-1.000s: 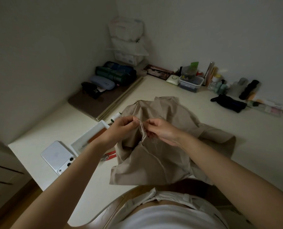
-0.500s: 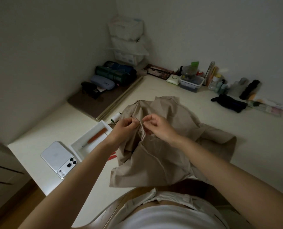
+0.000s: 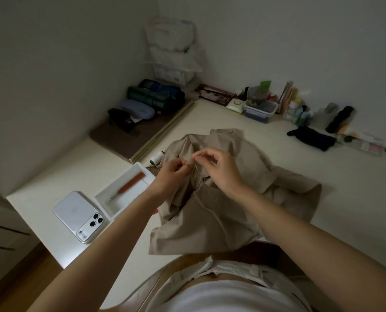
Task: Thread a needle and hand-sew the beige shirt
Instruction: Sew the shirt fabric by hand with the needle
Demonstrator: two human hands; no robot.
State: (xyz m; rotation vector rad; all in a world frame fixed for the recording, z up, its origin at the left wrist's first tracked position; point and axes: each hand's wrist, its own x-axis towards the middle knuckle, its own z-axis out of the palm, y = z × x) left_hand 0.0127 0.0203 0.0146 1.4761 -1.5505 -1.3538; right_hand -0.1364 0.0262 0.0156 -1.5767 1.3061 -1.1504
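Observation:
The beige shirt [image 3: 230,212] lies crumpled on the pale desk in front of me, its lower part hanging toward my lap. My left hand [image 3: 172,174] pinches a raised fold of the shirt near its middle. My right hand [image 3: 216,167] hovers just right of that fold, thumb and forefinger pinched together on a thin needle [image 3: 196,155] whose tip points up and left. The thread itself is too fine to make out. A white thread spool [image 3: 157,157] lies on the desk at the shirt's left edge.
A white tray [image 3: 111,199] holding an orange-handled tool [image 3: 131,184] sits left of the shirt, with a phone [image 3: 78,216] beside it. Red-handled snips peek out under my left forearm. Boxes, bottles and a dark cloth [image 3: 311,138] line the back wall.
My right hand has lifted up and slightly right away from the fold, drawing the needle out. My left hand keeps its hold on the fabric.

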